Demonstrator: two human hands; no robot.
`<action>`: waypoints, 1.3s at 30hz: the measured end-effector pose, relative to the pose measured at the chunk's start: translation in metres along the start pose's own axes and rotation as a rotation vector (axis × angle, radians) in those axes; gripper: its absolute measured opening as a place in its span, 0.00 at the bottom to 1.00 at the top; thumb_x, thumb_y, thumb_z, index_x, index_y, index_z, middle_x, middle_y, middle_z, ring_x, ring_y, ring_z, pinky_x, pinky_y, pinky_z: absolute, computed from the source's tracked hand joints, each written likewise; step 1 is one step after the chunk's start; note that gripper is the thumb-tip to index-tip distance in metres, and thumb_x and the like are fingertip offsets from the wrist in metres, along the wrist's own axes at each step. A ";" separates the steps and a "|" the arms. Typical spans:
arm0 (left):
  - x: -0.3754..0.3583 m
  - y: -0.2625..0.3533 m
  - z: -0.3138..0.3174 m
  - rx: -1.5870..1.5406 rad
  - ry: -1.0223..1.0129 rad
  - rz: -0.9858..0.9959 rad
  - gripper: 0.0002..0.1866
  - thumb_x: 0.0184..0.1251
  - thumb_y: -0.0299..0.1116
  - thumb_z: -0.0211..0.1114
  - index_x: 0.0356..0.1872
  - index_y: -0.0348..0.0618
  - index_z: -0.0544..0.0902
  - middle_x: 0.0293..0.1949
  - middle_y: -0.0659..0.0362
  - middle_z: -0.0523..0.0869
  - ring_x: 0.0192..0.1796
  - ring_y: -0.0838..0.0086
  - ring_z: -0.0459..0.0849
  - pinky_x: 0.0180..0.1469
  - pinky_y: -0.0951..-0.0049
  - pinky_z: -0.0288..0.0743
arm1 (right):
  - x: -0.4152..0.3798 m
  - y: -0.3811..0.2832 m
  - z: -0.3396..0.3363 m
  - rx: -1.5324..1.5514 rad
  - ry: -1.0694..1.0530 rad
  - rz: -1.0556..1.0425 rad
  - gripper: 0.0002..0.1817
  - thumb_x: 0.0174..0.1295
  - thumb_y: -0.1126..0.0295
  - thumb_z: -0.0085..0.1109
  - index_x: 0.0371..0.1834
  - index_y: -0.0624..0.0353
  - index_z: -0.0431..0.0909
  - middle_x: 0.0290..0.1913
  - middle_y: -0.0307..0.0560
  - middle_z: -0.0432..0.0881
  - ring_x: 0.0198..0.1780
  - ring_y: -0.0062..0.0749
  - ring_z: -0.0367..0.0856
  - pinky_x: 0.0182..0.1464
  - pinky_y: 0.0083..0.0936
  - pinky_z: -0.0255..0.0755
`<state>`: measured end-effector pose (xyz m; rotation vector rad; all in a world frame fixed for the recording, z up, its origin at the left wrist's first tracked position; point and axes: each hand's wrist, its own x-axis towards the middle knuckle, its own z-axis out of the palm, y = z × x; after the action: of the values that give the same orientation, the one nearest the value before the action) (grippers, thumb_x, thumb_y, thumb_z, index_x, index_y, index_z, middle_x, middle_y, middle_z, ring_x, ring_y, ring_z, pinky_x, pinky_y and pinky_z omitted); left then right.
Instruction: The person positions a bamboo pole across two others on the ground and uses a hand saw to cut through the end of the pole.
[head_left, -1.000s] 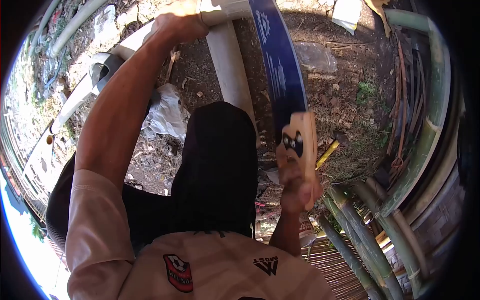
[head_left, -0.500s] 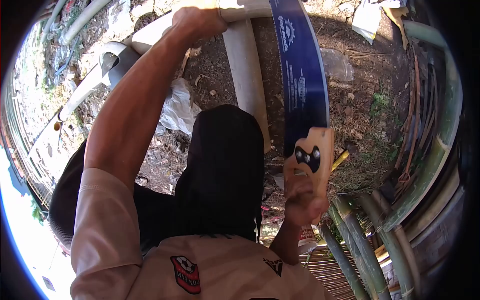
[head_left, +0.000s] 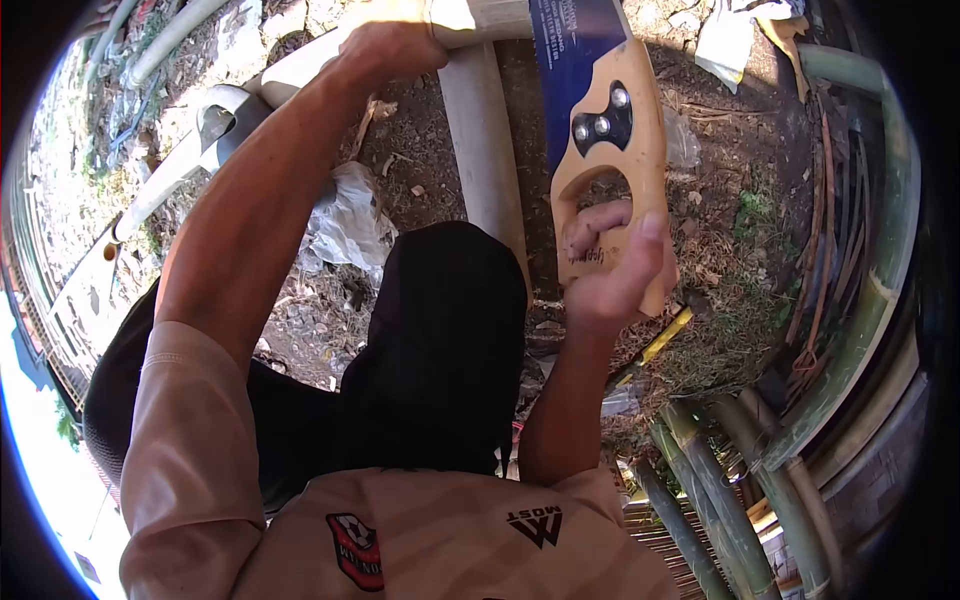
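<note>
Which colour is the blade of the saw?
The saw blade is dark blue with pale lettering, best seen in the head view.

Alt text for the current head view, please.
A person's right hand grips a wooden-handled, blue-bladed handsaw, while the left hand rests on a pale pole near its blade; green bamboo poles stand out at lower right.

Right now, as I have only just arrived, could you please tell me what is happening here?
A person holds a wooden-handled saw in the right hand. Its blue blade reaches up to a pale pole at the view's top edge, on which the left hand rests. A second pole runs from there toward the person's bent knee. Whether the blade has cut in, I cannot tell.
</note>
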<state>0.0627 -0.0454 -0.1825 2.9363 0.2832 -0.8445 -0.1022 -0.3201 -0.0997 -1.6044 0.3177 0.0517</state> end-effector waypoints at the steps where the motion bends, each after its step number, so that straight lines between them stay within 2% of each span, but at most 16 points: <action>1: 0.002 -0.002 -0.002 0.025 -0.080 0.027 0.26 0.58 0.50 0.63 0.55 0.51 0.90 0.49 0.49 0.93 0.53 0.56 0.92 0.58 0.57 0.83 | -0.001 0.000 -0.001 -0.025 0.002 -0.033 0.27 0.75 0.53 0.43 0.28 0.68 0.73 0.20 0.51 0.75 0.21 0.32 0.73 0.27 0.28 0.71; 3: 0.002 -0.004 0.007 0.019 -0.102 0.079 0.26 0.59 0.50 0.63 0.54 0.50 0.90 0.49 0.50 0.93 0.53 0.56 0.92 0.58 0.58 0.83 | -0.044 0.015 -0.032 0.119 -0.003 -0.076 0.28 0.74 0.55 0.44 0.26 0.72 0.75 0.20 0.51 0.77 0.23 0.35 0.77 0.33 0.28 0.79; 8: -0.010 0.007 -0.008 -0.035 -0.066 -0.067 0.23 0.60 0.46 0.62 0.53 0.49 0.90 0.47 0.50 0.93 0.51 0.58 0.92 0.57 0.60 0.84 | -0.065 0.015 -0.045 0.164 -0.064 -0.019 0.31 0.75 0.44 0.43 0.31 0.66 0.73 0.21 0.52 0.74 0.21 0.36 0.72 0.31 0.33 0.75; 10: 0.005 -0.006 0.012 -0.103 0.016 0.105 0.21 0.61 0.42 0.61 0.50 0.45 0.90 0.45 0.48 0.93 0.46 0.59 0.93 0.53 0.58 0.84 | -0.009 0.005 -0.001 0.018 -0.035 0.011 0.32 0.75 0.44 0.42 0.29 0.67 0.73 0.20 0.50 0.73 0.22 0.36 0.72 0.28 0.31 0.69; 11: 0.013 -0.010 0.010 -0.182 -0.155 0.126 0.20 0.62 0.40 0.60 0.48 0.41 0.90 0.44 0.46 0.92 0.45 0.59 0.92 0.51 0.57 0.83 | 0.003 0.001 0.011 0.024 -0.034 0.010 0.32 0.75 0.44 0.42 0.29 0.67 0.73 0.20 0.50 0.73 0.22 0.36 0.72 0.28 0.31 0.69; 13: 0.036 -0.027 0.024 -0.158 -0.169 0.288 0.20 0.62 0.40 0.60 0.48 0.40 0.90 0.45 0.46 0.92 0.45 0.59 0.92 0.52 0.58 0.83 | 0.010 -0.005 0.016 0.041 0.037 -0.039 0.26 0.72 0.51 0.52 0.24 0.65 0.74 0.17 0.43 0.74 0.21 0.25 0.72 0.23 0.24 0.59; 15: 0.030 -0.020 0.017 -0.109 -0.239 0.264 0.21 0.62 0.42 0.59 0.49 0.42 0.90 0.47 0.47 0.92 0.49 0.59 0.91 0.54 0.60 0.82 | -0.067 0.015 -0.045 0.286 0.046 0.043 0.30 0.73 0.49 0.53 0.29 0.71 0.77 0.25 0.53 0.79 0.27 0.31 0.79 0.41 0.30 0.82; 17: 0.003 -0.004 0.008 -0.054 -0.082 0.078 0.21 0.63 0.44 0.58 0.51 0.48 0.90 0.47 0.49 0.93 0.51 0.58 0.91 0.56 0.61 0.83 | -0.111 0.019 -0.088 0.088 0.178 0.196 0.33 0.73 0.46 0.51 0.29 0.74 0.77 0.27 0.57 0.80 0.31 0.40 0.81 0.53 0.46 0.84; 21: 0.020 -0.016 0.032 -0.125 0.121 0.071 0.20 0.64 0.44 0.58 0.50 0.49 0.90 0.43 0.51 0.93 0.46 0.59 0.92 0.53 0.59 0.84 | -0.034 0.030 -0.030 0.284 -0.064 0.044 0.30 0.74 0.48 0.48 0.28 0.69 0.78 0.21 0.49 0.78 0.24 0.33 0.76 0.30 0.26 0.70; 22: 0.026 -0.019 0.032 -0.123 0.125 0.078 0.20 0.64 0.44 0.58 0.50 0.49 0.90 0.43 0.51 0.93 0.46 0.59 0.92 0.53 0.59 0.84 | 0.008 0.020 0.007 0.089 0.024 -0.068 0.30 0.74 0.47 0.47 0.28 0.67 0.78 0.20 0.44 0.77 0.23 0.29 0.74 0.26 0.26 0.63; 25: 0.051 -0.039 0.048 -0.175 -0.162 0.297 0.20 0.65 0.45 0.57 0.51 0.50 0.90 0.41 0.51 0.93 0.41 0.62 0.92 0.50 0.58 0.84 | -0.004 0.015 -0.002 0.017 -0.016 -0.075 0.30 0.75 0.48 0.47 0.29 0.66 0.79 0.20 0.43 0.78 0.23 0.27 0.74 0.26 0.26 0.62; 26: 0.061 -0.044 0.063 -0.220 -0.122 0.291 0.21 0.65 0.45 0.57 0.51 0.50 0.90 0.41 0.51 0.93 0.40 0.62 0.91 0.50 0.58 0.84 | -0.045 0.032 -0.044 0.158 -0.125 0.022 0.30 0.75 0.48 0.48 0.29 0.67 0.79 0.21 0.45 0.79 0.25 0.31 0.76 0.32 0.28 0.72; 29: -0.001 0.001 0.001 -0.040 0.033 -0.011 0.21 0.65 0.45 0.58 0.53 0.51 0.90 0.44 0.52 0.93 0.48 0.58 0.92 0.53 0.59 0.85 | -0.084 0.019 -0.060 -0.039 0.093 -0.096 0.31 0.74 0.49 0.47 0.26 0.71 0.76 0.22 0.52 0.77 0.29 0.43 0.79 0.51 0.42 0.83; 33: -0.005 0.005 -0.002 -0.095 0.011 -0.069 0.22 0.64 0.45 0.59 0.56 0.51 0.89 0.49 0.50 0.93 0.53 0.56 0.92 0.57 0.56 0.84 | 0.003 0.000 -0.001 0.096 -0.065 -0.035 0.29 0.77 0.49 0.42 0.29 0.67 0.72 0.21 0.51 0.73 0.21 0.33 0.71 0.22 0.30 0.65; 36: -0.002 0.001 -0.008 -0.039 -0.134 0.039 0.23 0.63 0.45 0.60 0.56 0.51 0.89 0.50 0.51 0.92 0.53 0.56 0.92 0.57 0.56 0.84 | 0.006 -0.002 0.003 -0.077 -0.034 -0.065 0.30 0.77 0.48 0.42 0.29 0.67 0.72 0.21 0.51 0.73 0.18 0.33 0.69 0.21 0.30 0.63; 39: -0.006 0.007 -0.017 -0.028 -0.094 -0.016 0.23 0.62 0.44 0.61 0.57 0.52 0.89 0.51 0.51 0.92 0.53 0.56 0.91 0.56 0.56 0.85 | -0.059 -0.004 -0.043 0.125 -0.071 -0.042 0.30 0.76 0.46 0.42 0.31 0.66 0.74 0.20 0.51 0.73 0.19 0.33 0.70 0.26 0.31 0.70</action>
<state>0.0683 -0.0510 -0.1646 2.8621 0.3105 -0.9699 -0.1650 -0.3526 -0.0795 -1.4813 0.2280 0.0549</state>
